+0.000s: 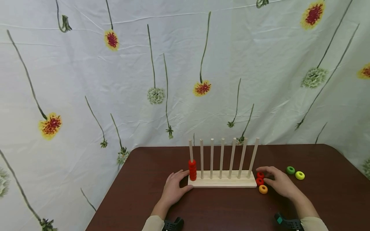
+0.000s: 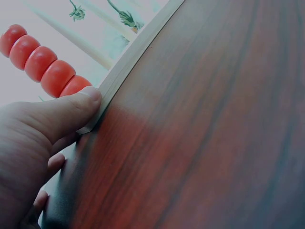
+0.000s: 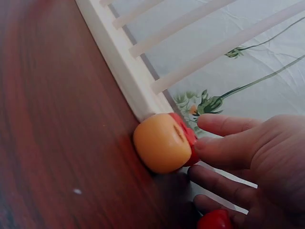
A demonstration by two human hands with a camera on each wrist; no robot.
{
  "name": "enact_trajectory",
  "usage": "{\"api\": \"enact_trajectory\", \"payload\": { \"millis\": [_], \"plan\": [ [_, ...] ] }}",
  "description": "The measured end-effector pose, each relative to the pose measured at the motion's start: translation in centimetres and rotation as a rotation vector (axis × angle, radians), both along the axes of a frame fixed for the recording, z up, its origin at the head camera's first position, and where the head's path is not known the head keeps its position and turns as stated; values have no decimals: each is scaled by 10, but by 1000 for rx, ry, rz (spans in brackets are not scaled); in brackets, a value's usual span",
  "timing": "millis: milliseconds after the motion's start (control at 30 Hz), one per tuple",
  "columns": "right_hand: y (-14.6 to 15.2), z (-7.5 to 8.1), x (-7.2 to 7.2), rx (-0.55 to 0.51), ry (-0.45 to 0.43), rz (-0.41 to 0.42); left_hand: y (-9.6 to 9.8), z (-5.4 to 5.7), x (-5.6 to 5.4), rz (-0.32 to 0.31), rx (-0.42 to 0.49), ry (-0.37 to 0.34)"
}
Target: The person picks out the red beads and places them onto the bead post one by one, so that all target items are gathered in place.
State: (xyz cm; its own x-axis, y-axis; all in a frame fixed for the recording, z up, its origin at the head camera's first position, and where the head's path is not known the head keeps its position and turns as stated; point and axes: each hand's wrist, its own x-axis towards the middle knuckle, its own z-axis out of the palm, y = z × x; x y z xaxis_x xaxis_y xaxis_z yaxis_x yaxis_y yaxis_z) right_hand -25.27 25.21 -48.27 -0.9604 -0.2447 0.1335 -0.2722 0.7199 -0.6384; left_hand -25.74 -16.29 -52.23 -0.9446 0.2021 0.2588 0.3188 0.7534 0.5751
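Note:
My left hand (image 1: 174, 187) grips the left end of a pale wooden peg rack (image 1: 222, 183), thumb at its front edge and fingers around the side. The left wrist view shows that thumb beside the lowest of several red beads (image 2: 57, 78), stacked on the leftmost peg. At the rack's right end, my right hand (image 1: 278, 181) curves loosely around loose red beads (image 1: 259, 182), its fingertips close to them. An orange bead (image 3: 162, 143) lies against the rack's corner, just in front of the red ones. Another red bead (image 3: 214, 220) shows below the fingers in the right wrist view.
A green bead (image 1: 290, 170) and a yellow bead (image 1: 300, 175) lie to the right of my right hand. The other upright pegs (image 1: 222, 157) carry no beads. A flower-printed cloth (image 1: 179, 115) hangs behind the dark wooden table (image 1: 219, 208).

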Motion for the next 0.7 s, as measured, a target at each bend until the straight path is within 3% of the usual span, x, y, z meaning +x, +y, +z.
{"api": "enact_trajectory", "payload": {
  "millis": [700],
  "plan": [
    [-4,-5,-1,52,37,-77,1,0,1,-2,6,5]
  ]
}}
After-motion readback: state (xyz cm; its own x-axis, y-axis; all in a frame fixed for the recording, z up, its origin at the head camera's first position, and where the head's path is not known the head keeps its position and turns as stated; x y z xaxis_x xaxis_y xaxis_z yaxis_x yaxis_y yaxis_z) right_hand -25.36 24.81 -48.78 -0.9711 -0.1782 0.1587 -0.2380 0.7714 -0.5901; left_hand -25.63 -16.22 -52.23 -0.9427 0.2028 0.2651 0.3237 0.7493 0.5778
